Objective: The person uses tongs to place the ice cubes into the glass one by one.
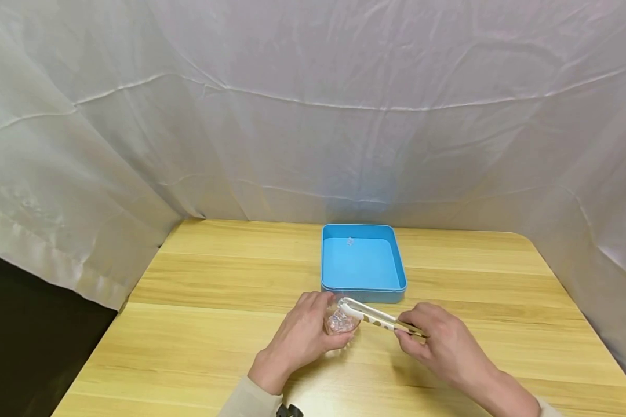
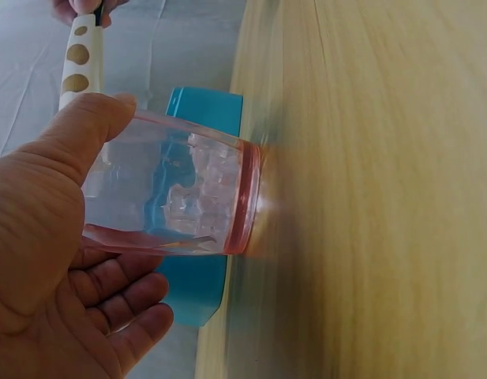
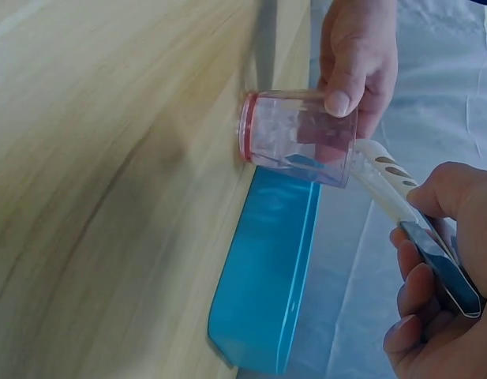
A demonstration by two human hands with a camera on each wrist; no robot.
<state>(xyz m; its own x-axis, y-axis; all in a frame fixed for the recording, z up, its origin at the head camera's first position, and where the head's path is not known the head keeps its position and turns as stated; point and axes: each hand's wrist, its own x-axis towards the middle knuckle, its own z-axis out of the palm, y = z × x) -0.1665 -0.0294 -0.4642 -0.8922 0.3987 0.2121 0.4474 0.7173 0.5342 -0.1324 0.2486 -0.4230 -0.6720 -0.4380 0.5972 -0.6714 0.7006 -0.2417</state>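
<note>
My left hand (image 1: 302,329) holds a clear, pink-tinted cup (image 2: 247,197) by its upper part, thumb on one side and fingers on the other. The cup stands upright on the table, with several clear ice-like cubes (image 2: 204,189) in its lower half. My right hand (image 1: 440,341) grips white tongs with brown spots (image 1: 374,317) by their metal end. At the cup's mouth are the tongs' tips; whether a cube is between them cannot be made out clearly. Just behind the cup sits a blue square tray (image 1: 362,272), holding one small clear cube (image 1: 350,241) near its back left.
Beneath everything is a wood-grain table (image 1: 229,330). A pale grey curtain (image 1: 292,145) hangs along the table's back and sides. A dark area (image 1: 26,330) shows beyond the left edge.
</note>
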